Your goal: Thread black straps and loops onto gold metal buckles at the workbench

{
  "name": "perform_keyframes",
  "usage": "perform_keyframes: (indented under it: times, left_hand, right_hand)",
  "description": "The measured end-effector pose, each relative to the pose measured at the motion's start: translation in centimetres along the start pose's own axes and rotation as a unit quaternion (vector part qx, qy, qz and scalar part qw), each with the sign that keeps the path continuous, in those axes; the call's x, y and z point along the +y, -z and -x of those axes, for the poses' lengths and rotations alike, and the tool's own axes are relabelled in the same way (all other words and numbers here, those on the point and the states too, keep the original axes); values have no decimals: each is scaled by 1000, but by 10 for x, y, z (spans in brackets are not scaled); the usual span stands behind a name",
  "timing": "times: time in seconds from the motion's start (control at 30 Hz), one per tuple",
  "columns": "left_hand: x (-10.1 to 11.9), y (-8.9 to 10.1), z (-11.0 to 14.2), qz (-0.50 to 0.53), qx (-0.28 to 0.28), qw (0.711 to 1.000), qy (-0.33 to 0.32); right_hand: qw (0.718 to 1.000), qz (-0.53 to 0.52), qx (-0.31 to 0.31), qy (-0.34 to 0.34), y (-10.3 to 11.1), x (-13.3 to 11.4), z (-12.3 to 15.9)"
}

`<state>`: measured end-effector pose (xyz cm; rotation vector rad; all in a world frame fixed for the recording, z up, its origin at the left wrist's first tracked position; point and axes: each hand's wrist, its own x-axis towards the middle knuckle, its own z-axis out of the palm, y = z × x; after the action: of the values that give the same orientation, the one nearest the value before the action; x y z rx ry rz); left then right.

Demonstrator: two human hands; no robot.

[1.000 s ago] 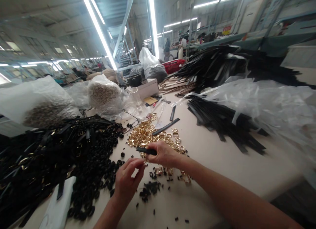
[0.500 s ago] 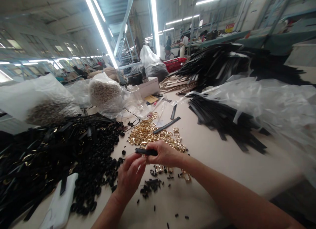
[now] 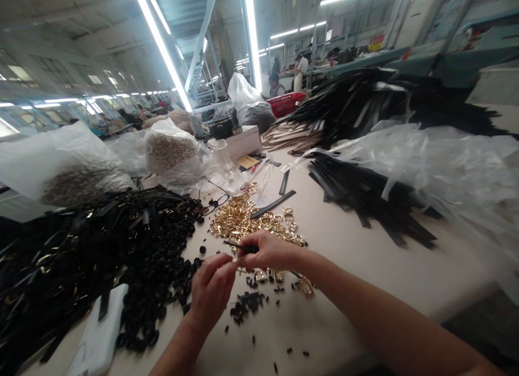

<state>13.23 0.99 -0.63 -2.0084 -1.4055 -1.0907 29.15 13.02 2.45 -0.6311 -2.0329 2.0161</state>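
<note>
My right hand (image 3: 271, 251) is closed around a short black strap (image 3: 239, 247) whose end sticks out to the left. My left hand (image 3: 211, 291) is just below it, fingers pinched together at the strap's end; what they pinch is too small to make out. Both hands hover over a heap of gold metal buckles (image 3: 243, 218) on the beige table (image 3: 348, 268). Small black bits (image 3: 247, 303) lie scattered under the hands.
A big pile of black loops and finished straps (image 3: 101, 257) fills the left. Black strap bundles (image 3: 360, 195) and clear plastic sheeting (image 3: 446, 170) lie on the right. Bags of metal parts (image 3: 170, 154), a white box (image 3: 243, 142) and a white object (image 3: 99, 338) are also here. People work far behind.
My left hand has risen and closed in on the strap's end. The strap in my right hand has tilted, so it shows thinner.
</note>
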Motion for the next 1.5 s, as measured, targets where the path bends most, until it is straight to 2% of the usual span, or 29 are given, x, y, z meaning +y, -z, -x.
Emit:
perform_keyframes:
  times: [0.13,0.53,0.7,0.87,0.97,1.03,1.07,1.13,1.2,1.27,1.37,1.5]
  left_hand:
    - [2,1,0,26,0,1000,-5]
    - [-2,5,4,82,-53,995,-25]
    - [-1,6,4,96,-67,992,-38]
    - [1,7,1,140,-63,988,13]
    - [1,4,2,204,-36,971,120]
    - [-2,-1,4,268,4,930,252]
    - [-4,-3,6,303,32,895,326]
    - [-9,-9,7,370,87,802,462]
    - [-14,-13,6,416,126,712,552]
    - [-17,-15,5,447,147,650,597]
    - [-18,-15,3,478,156,606,616]
    - [-15,-16,2,502,150,585,619]
  right_hand:
    - [1000,21,7,16,-1,1,0]
    - [987,145,34,60,0,4,0]
    - [984,163,43,63,0,2,1]
    - [986,154,44,42,-1,1,0]
    - [979,180,65,67,0,-2,2]
    - [962,228,110,104,3,-5,4]
    - [949,258,136,121,4,-7,5]
    - [922,316,176,140,6,-9,6]
    - [899,364,189,151,5,-9,6]
    - [885,398,182,159,1,-8,6]
    - [880,419,167,148,-7,-3,4]
    - [864,450,187,125,-13,4,0]
